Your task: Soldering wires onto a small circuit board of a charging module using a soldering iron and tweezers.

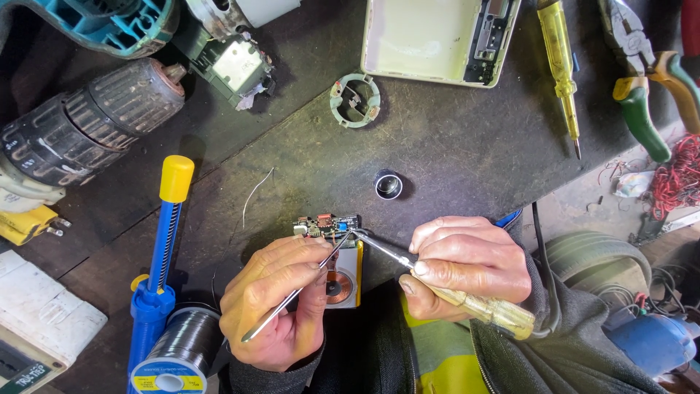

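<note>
I see a small circuit board (326, 224) with tiny colored parts, near the mat's front edge. My left hand (281, 303) pinches thin tweezers (295, 292). My right hand (467, 263) grips a yellow-handled soldering iron (452, 292). Both tips touch the board. Bare mat (452, 146) lies behind it.

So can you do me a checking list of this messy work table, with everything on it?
Surface: dark worn mat.
Job's things: small circuit board atop a device with a copper coil.
Clutter: blue desoldering pump, solder spool, drill chuck, yellow test screwdriver, pliers, white casing, green ring part.
Grippers: left hand holds tweezers; right hand holds a clear-handled screwdriver; both tips at the board.
Cables: red wire bundle.
Surroundings: nothing seen.
</note>
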